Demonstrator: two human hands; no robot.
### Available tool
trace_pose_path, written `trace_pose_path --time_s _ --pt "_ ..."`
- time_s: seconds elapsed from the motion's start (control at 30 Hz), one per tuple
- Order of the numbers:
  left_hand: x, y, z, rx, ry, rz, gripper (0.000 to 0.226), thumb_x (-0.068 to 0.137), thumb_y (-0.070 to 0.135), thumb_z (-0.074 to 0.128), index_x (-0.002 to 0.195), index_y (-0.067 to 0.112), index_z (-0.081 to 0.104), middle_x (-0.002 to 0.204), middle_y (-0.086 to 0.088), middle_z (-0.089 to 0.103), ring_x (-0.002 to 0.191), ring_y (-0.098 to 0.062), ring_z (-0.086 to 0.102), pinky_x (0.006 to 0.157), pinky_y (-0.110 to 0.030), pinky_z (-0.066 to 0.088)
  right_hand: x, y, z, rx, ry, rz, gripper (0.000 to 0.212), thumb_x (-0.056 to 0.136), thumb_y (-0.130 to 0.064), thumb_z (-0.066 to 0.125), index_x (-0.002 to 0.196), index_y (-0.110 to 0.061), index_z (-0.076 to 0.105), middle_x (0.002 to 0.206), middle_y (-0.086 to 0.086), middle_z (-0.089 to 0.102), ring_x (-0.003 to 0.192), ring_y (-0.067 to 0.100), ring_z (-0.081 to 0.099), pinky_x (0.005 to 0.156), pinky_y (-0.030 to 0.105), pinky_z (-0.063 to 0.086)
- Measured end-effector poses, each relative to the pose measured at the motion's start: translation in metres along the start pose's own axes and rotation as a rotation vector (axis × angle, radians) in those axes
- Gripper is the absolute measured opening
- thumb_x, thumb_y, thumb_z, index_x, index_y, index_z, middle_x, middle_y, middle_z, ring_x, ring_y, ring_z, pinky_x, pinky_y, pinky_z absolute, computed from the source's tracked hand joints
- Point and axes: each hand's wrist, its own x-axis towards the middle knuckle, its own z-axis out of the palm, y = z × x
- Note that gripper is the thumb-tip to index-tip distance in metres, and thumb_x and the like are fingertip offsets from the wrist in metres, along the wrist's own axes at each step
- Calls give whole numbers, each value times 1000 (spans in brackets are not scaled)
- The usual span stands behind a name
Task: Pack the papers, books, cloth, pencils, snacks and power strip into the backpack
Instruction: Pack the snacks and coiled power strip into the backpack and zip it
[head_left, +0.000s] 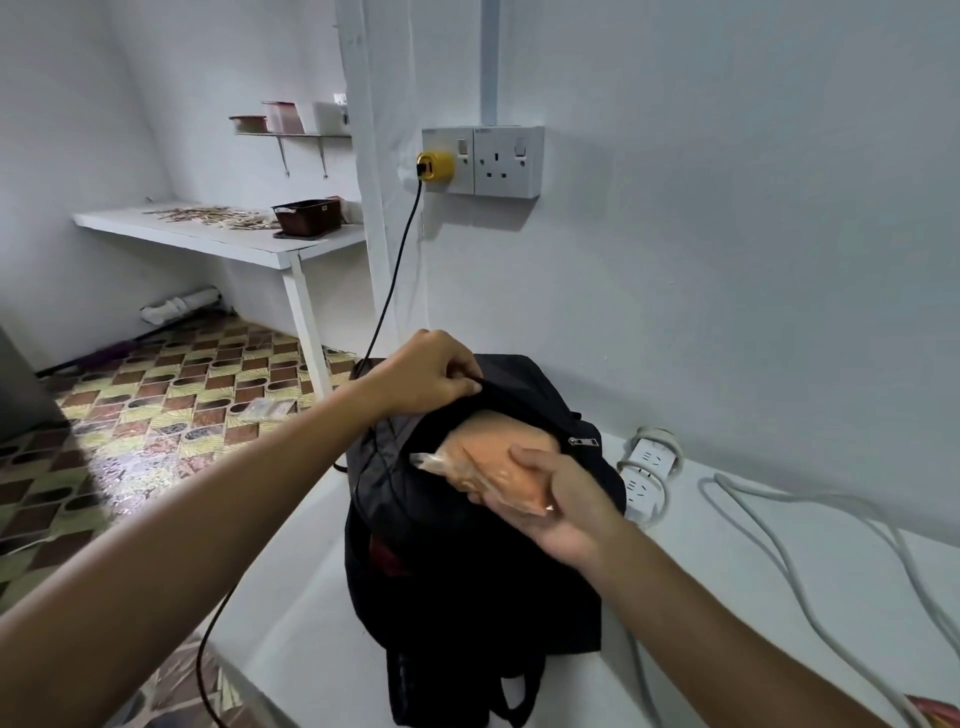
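So the black backpack (467, 561) is standing upright on the white table (727, 597), right near the left edge of it, with the top zipper open and the mouth gaping. The left hand (426, 374) has its fingers curled over the far rim of the opening, pinching the black fabric and holding it up. The right hand (556, 504) is gripping a clear plastic snack bag (488, 462) full of something orange, thumb on top and fingers underneath, and the bag sits right at the mouth of the backpack, its far end already inside the opening and the near end sticking out over the front lip. The two hands are apart, one on each side of the opening. A metal zipper pull (583, 442) sits on the right side of the rim. Just to the right of the backpack, a white power strip (647, 483) lies on the table next to the wall, with its thick white cord (779, 545) snaking across the tabletop toward the right edge. On the wall above there's a double socket (483, 161) with a yellow plug (435, 166) in the left one, and a black cable (395, 270) drops from it down behind the backpack. Off to the left is a second white table (218, 234) with a dark tub (307, 215) on it, over a patterned tile floor (156, 415).
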Motion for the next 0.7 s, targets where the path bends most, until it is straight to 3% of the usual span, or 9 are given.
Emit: trace_pose_path --time_s 0.1,0.17,0.3,0.33,0.43,0.53,0.6,0.67,0.7 --pt "-1 1 -2 8 -3 28 8 80 17 71 86 16 77 71 5 71 65 1 59 66 -10 42 6 20 28 72 193 -102 11 88 -1 58 98 5 56 86 23 65 66 33 67 59 39 58" --pt "-2 0 -6 6 3 33 9 79 17 72 87 16 77 73 6 72 67 0 60 68 -9 42 19 25 43 135 290 -141 15 88 0 57 102 4 56 91 23 65 73 35 67 57 37 58" --pt "-6 2 -10 -10 -6 34 14 75 14 75 89 14 77 74 6 71 66 6 60 67 -3 42 57 23 66 273 489 -221 34 101 -10 35 128 -2 52 118 15 61 105 33 62 88 39 49" --pt "-7 3 -10 -6 -10 42 13 75 13 75 88 13 77 75 5 71 66 4 60 68 -4 44 59 24 73 319 505 -254 35 102 -13 30 131 -5 49 117 12 59 106 31 60 92 40 48" --pt "-7 6 -9 9 7 57 10 76 13 72 85 13 77 75 6 71 65 1 58 66 -3 41 57 26 92 287 426 -304 33 99 -16 32 124 -10 52 110 10 61 87 25 60 68 33 52" --pt "-7 2 -10 -13 33 30 10 77 13 71 86 13 76 73 3 71 64 -1 58 64 -3 40 61 27 88 -94 299 -171 21 98 -21 40 95 -14 60 92 5 64 82 22 60 66 30 49" --pt "-8 -1 -11 -46 46 12 9 78 12 72 86 12 76 70 3 69 61 3 57 63 -1 36 61 19 72 -456 228 -136 20 94 -18 44 100 -14 62 90 6 66 80 23 63 64 28 52" --pt "-8 -4 -12 -77 59 6 9 78 12 73 86 11 76 68 1 68 58 4 55 62 0 34 60 12 50 -997 262 -267 21 83 -17 52 98 -10 65 84 9 68 71 25 66 59 26 53" --pt "-7 -4 -12 -89 64 7 9 78 12 73 86 11 77 68 1 68 58 4 55 62 -1 34 60 8 39 -1312 364 -417 22 79 -20 54 96 -11 65 85 10 69 75 29 66 63 28 52"
